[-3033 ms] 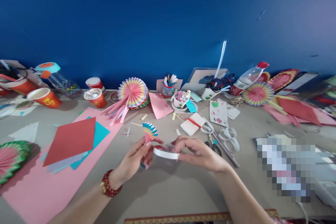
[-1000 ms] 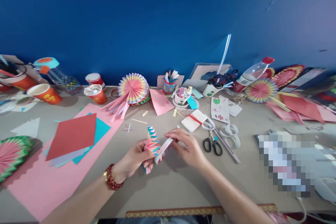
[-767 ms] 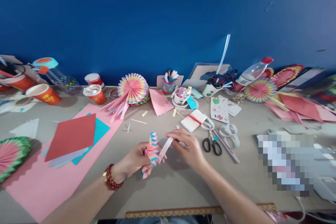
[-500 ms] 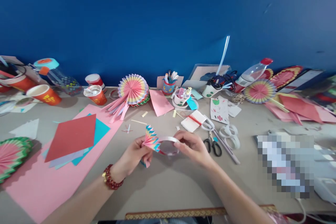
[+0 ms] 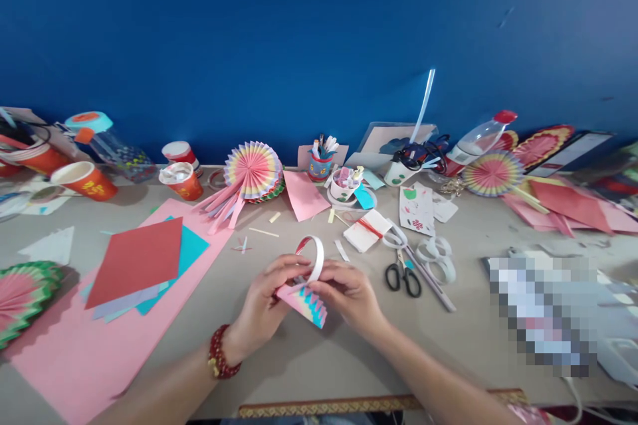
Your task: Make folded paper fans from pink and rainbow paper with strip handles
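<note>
My left hand (image 5: 266, 295) is closed on a small pleated paper fan (image 5: 305, 304), pink and yellow with blue zigzag tips that point down and right. A roll of white tape (image 5: 318, 259), reddish inside, stands on edge above the fan and seems to touch it. Beside it, my right hand (image 5: 349, 292) has its fingertips pressed at the roll's lower edge and the fan's upper edge. The fingers hide where roll and fan meet. Black-handled scissors (image 5: 403, 279) lie on the table to the right of my right hand.
Red and blue paper sheets (image 5: 137, 262) lie on a large pink sheet (image 5: 64, 372) at left. Along the blue wall stand paper cups (image 5: 84, 180), a finished paper rosette (image 5: 254, 169), a pen cup (image 5: 319, 166) and a tilted bottle (image 5: 481, 139). More tape rolls (image 5: 438, 259) lie right.
My hands have come together and turned the fan, so its blue tips now point down and right. The tape roll has swung upright above it. A short whitish strip now shows near the scissors.
</note>
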`<state>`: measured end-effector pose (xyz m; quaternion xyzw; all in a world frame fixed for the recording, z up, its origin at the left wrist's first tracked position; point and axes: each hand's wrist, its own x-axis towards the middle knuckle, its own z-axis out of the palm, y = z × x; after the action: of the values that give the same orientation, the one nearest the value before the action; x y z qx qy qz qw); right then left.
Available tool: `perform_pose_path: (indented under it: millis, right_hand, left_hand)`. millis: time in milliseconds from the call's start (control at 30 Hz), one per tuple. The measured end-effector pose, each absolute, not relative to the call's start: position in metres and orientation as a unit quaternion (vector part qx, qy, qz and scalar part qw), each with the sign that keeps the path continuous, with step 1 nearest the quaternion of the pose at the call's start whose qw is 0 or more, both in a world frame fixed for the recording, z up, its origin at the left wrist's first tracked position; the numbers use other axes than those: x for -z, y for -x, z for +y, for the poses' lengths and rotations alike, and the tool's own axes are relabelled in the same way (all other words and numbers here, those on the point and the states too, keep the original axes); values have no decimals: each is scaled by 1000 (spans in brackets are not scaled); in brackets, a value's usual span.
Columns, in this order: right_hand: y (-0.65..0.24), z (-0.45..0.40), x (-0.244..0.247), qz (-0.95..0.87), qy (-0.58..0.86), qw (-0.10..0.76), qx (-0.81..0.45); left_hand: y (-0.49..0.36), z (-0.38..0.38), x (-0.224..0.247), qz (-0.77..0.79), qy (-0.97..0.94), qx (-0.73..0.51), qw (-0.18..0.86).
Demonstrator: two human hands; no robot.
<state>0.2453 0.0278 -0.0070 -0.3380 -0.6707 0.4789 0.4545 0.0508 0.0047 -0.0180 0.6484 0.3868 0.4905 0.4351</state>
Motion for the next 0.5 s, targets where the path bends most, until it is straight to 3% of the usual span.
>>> perform_pose_path:
  millis: [167, 300, 500]
  right_hand:
    - [-249, 25, 4, -696, 372, 447, -421]
    - [-254, 23, 6, -661, 398, 506, -385]
    - [-260, 22, 4, -708, 386, 477, -350]
  left_hand:
    - [-47, 6, 16, 391, -721, -416, 392]
    - [-45, 3, 14, 416, -743, -402, 336]
    - [-40, 1, 16, 419, -783, -371, 270]
